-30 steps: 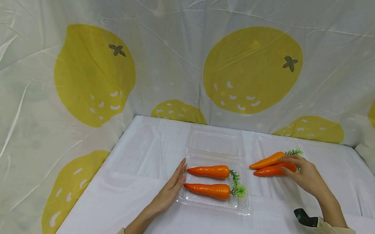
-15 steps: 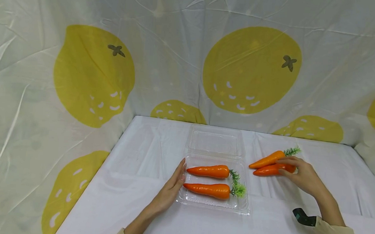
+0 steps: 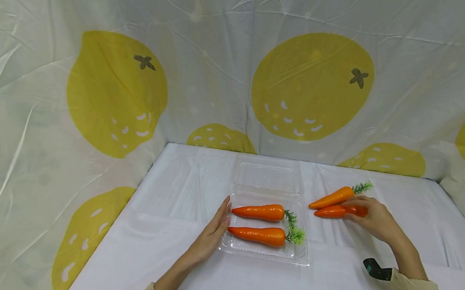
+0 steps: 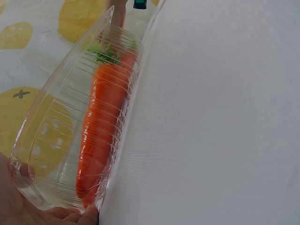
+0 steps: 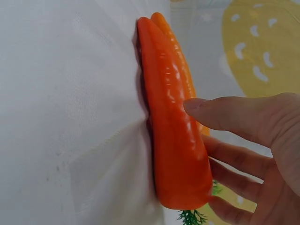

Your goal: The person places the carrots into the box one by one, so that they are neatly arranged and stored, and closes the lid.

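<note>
My left hand (image 3: 208,238) rests against the left edge of a clear plastic clamshell container (image 3: 268,256), its fingers stretched along the rim. Inside lie an upper carrot (image 3: 258,211) and a lower carrot (image 3: 259,235), tips left, leafy tops right. To the right, my right hand (image 3: 376,217) pinches a red-orange carrot (image 5: 173,122) by its thick end; the thumb lies on one side and the fingers reach round the other. Right behind it lies a lighter orange carrot (image 3: 334,197). In the left wrist view the carrots (image 4: 103,122) show through the container's ribbed wall.
The container's lid (image 3: 268,176) lies folded back behind its base. A white cloth (image 3: 172,247) covers the table, and a lemon-print curtain (image 3: 212,74) hangs along its back and left side. A black device (image 3: 377,270) sits at the right wrist.
My right thumb and fingers have closed in round the red-orange carrot, with the hand a little lower on it. The left hand and the container have stayed in place.
</note>
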Demonstrator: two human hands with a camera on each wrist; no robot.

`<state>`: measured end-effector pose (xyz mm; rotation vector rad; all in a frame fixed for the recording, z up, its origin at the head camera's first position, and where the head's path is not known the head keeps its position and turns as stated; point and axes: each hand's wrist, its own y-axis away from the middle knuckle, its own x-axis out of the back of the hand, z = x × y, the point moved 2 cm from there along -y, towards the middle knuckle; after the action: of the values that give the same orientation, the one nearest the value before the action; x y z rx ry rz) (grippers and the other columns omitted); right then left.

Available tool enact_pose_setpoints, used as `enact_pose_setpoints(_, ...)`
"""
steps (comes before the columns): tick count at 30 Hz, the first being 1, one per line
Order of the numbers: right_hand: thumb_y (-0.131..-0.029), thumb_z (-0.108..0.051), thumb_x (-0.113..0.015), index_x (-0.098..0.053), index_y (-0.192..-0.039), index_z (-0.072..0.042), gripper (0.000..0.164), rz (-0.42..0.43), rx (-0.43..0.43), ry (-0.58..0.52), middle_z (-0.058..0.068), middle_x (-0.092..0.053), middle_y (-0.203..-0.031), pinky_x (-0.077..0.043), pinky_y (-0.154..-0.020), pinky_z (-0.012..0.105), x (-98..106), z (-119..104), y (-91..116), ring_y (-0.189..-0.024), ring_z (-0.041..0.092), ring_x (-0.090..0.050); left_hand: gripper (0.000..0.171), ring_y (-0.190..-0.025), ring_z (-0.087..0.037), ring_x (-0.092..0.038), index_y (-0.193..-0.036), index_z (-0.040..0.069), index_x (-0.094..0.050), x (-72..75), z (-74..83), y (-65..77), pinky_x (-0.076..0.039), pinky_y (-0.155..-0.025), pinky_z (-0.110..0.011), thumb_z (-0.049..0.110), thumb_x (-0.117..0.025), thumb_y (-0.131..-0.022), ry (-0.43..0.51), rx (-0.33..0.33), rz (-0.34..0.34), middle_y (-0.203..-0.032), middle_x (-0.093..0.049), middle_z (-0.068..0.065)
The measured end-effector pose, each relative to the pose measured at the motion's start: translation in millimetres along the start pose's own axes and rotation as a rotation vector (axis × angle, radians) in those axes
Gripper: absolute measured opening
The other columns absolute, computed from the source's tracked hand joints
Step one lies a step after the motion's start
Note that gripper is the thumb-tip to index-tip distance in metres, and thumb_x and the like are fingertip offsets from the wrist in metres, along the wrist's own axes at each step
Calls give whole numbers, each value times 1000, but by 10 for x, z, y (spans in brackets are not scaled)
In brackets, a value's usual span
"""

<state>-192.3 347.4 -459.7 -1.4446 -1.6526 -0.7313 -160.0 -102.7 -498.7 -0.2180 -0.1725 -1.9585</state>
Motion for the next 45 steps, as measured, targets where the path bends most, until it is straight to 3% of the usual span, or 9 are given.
enact_pose_setpoints(26, -89, -7, -79, -75, -124, -5, 35, -88, 10, 14, 31, -67, -126, -45, -97, 76, -16, 74, 40, -119, 55, -56, 61, -161, -28, -18, -168, 26, -9, 8, 18, 13, -18, -129, -49, 21, -37, -114, 0, -4, 2, -174, -17, -10)
enact_pose_setpoints(36, -86, -5, -80, -76, -124, -6, 38, -120, 81, 12, 28, -70, -125, -45, -99, 74, 46, 88, 88, -121, 54, -59, 61, -161, -31, -17, -168, 23, -8, 1, 32, 14, -17, -128, -53, 23, -36, -114, -11, -16, 1, -174, -17, -13)
enact_pose_setpoints(38, -85, -7, -82, -77, -123, -8, 38, -117, 89, 13, 25, -71, -125, -49, -101, 67, 57, 83, 97, -122, 50, -60, 61, -161, -33, -17, -168, 22, -8, -2, 35, 16, -16, -127, -54, 23, -36, -114, -13, -23, 3, -174, -17, -15)
enact_pose_setpoints(41, -84, -12, -84, -78, -122, -12, 39, -100, 106, 24, 20, -73, -124, -57, -100, 37, 82, 73, 98, -120, 44, -63, 61, -161, -30, -17, -168, 24, -8, -4, 30, 16, -16, -128, -52, 23, -36, -114, -7, -12, 5, -174, -17, -13)
enact_pose_setpoints(42, -83, -12, -85, -78, -121, -12, 39, -98, 107, 27, 19, -73, -124, -57, -99, 36, 89, 63, 98, -119, 43, -63, 61, -162, -29, -17, -168, 25, -8, -3, 27, 16, -16, -128, -51, 23, -36, -114, -4, -7, 5, -174, -17, -12)
enact_pose_setpoints(45, -83, -15, -86, -79, -121, -12, 38, -81, 114, 43, 17, -75, -122, -50, -93, 14, 115, 42, 92, -116, 31, -65, 61, -162, -27, -17, -168, 26, -9, 0, 18, 14, -17, -129, -49, 22, -37, -114, 4, 3, 5, -174, -17, -11)
